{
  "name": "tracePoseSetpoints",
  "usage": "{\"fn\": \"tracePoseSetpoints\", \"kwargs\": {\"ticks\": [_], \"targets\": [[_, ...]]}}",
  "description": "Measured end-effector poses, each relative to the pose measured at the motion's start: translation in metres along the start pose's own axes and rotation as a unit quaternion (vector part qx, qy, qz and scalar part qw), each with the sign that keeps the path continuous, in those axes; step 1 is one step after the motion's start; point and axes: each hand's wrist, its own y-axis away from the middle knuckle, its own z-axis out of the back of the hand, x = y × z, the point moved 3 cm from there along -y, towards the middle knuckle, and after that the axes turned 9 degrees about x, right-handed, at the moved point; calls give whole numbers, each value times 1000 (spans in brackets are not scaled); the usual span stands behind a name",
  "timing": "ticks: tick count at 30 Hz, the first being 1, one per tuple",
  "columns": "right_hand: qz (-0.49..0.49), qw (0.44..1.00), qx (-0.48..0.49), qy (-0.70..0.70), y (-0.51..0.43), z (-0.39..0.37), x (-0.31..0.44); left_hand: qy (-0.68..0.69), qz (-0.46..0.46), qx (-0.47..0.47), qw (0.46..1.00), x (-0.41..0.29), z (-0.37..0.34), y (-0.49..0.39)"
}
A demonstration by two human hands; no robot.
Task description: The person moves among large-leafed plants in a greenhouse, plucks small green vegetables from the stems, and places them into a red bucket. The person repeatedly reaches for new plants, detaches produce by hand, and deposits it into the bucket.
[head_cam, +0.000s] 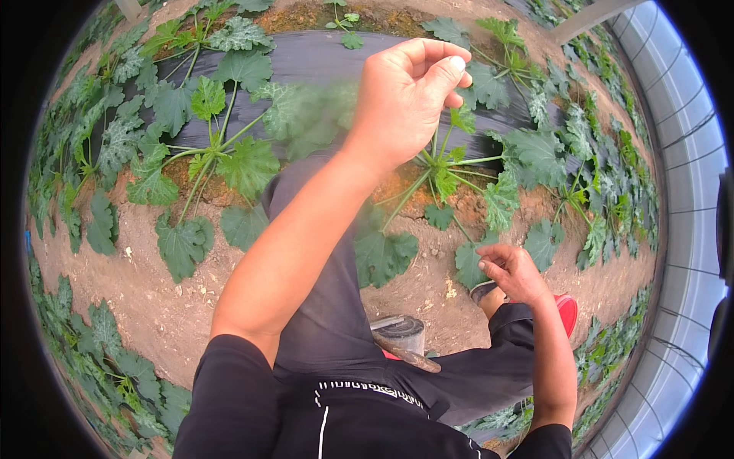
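My left hand [410, 94] is raised over the bed, its thumb and fingers brought together at the tips. I see nothing between them, though the palm side is partly hidden. Just beyond its wrist grows a young squash plant [444, 172] with lobed leaves. My right hand [516, 275] is lower, loosely curled, with a small gap between thumb and forefinger and nothing visible in it. It hovers by a broad squash leaf [471, 265] and above my shoe [483, 291]. Another squash plant [215, 152] spreads to the left of my raised forearm.
Black plastic mulch film [321, 57] covers the bed. Between my legs stands a greyish cylinder [408, 338] with a dark top and a brown curved piece beside it. A red object [567, 314] shows behind my right forearm. Dry soil [137, 287] forms the path; a plastic-film greenhouse wall [682, 172] runs right.
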Motion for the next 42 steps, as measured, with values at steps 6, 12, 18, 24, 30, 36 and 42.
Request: {"fn": "tracePoseSetpoints", "kwargs": {"ticks": [6, 12, 18, 24, 30, 36, 42], "targets": [[-17, 1000, 2, 22, -151, -86, -92, 16, 64, -48, 997, 44, 9, -7], [-61, 981, -182, 4, -266, -127, -171, 0, 111, -89, 990, 48, 25, 11], [-85, 936, -258, -222, -347, -137, -223, -59, 205, -83, 973, 37, 25, 20], [-134, 815, -275, -493, -375, -145, -224, -19, 167, -67, 984, 40, 39, 27], [-126, 750, -284, -583, -409, -136, -214, -5, 187, -48, 981, 40, 50, 19], [-99, 729, -363, -572, -431, -143, -239, 6, 195, 70, 978, 50, 56, 6], [-103, 752, -377, -531, -419, -138, -237, 6, 192, -60, 980, 57, 42, 11]]}}
